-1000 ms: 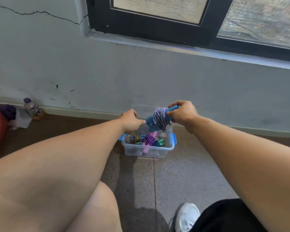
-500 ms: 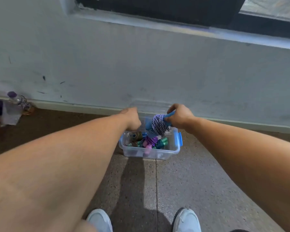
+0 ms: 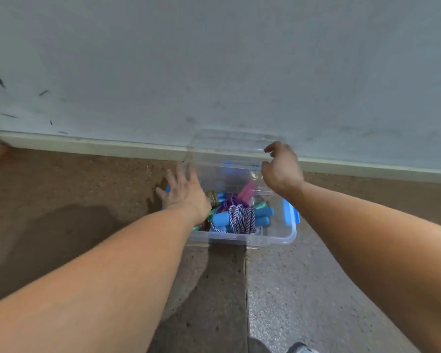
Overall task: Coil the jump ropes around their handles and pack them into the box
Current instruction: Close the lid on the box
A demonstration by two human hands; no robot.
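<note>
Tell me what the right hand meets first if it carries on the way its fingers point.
Most likely the clear lid leaning against the wall behind the box. The right hand has its fingers curled toward the lid's right edge; whether they already touch is unclear.

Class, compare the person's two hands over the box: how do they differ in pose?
The left hand lies flat with fingers spread, low at the box's left edge. The right hand is higher, fingers curled toward the clear lid. Both hold no rope.
</note>
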